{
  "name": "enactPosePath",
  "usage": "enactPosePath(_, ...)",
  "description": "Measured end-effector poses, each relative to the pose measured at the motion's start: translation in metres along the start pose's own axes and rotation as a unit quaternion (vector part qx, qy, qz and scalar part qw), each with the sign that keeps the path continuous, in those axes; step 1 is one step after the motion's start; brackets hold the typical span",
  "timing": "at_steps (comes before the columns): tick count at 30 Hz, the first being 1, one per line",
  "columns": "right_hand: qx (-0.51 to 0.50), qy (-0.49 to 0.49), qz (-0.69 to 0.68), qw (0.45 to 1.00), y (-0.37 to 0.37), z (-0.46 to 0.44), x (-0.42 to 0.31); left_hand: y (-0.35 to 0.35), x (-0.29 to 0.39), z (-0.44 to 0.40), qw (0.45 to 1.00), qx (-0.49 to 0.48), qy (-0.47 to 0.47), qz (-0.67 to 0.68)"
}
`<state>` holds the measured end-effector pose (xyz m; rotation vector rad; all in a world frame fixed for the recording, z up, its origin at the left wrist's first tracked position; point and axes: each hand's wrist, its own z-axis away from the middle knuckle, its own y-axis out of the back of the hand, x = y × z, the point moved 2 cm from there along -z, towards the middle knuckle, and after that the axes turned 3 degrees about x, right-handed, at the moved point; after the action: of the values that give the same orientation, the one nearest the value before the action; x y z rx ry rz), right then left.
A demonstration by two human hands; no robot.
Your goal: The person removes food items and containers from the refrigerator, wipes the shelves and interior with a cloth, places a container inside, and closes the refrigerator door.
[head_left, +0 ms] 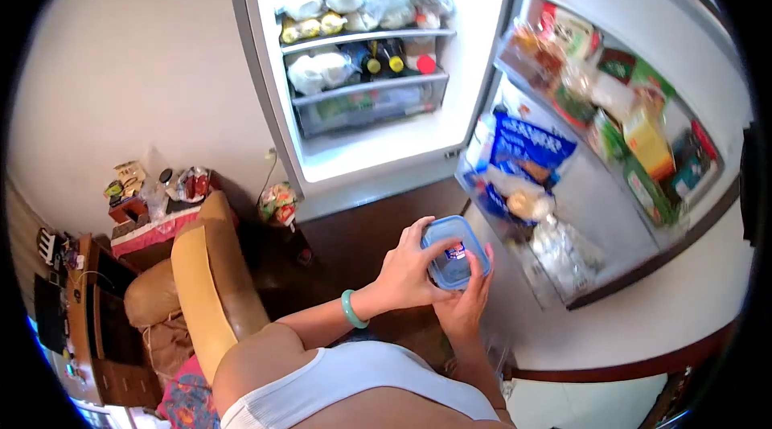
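A small plastic food container (pixel 453 268) with a light blue rim and a dark label on top is between my two hands, in front of the open fridge. My left hand (pixel 406 264) grips its left side, with a finger reaching over the top. From below and the right, my right hand (pixel 466 304) closes around it, fingers along the right edge. The container's underside and contents are hidden. A pale green bangle (pixel 354 310) circles my left wrist.
The open fridge (pixel 378 164) has shelves of bagged food, bottles and a clear drawer (pixel 370 103). Its door (pixel 587 180) swings out to the right, racks packed with packets, a blue bag (pixel 527 147) among them. A brown sofa (pixel 213 268) stands left.
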<state>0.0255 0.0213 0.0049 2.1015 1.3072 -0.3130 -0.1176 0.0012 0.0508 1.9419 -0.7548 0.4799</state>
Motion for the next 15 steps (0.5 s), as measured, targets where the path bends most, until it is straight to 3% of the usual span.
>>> enactPosePath(2, 0.001, -0.043, -0.037, 0.998, -0.031, -0.027, -0.002, 0.027, -0.022, -0.028, 0.999, 0.016, -0.040, -0.017)
enactPosePath(8, 0.068, -0.088, -0.174, 0.978, -0.080, -0.116, -0.001, 0.121, -0.078, -0.100, 0.982, -0.006, -0.091, 0.164)
enactPosePath(12, 0.127, -0.027, -0.131, 0.983, -0.087, -0.167, -0.008, 0.177, -0.093, -0.164, 0.962, 0.193, -0.176, 0.081)
enactPosePath(15, 0.147, -0.027, -0.136, 0.979, -0.094, -0.199, -0.011, 0.207, -0.087, -0.210, 0.915, 0.347, -0.203, -0.028)
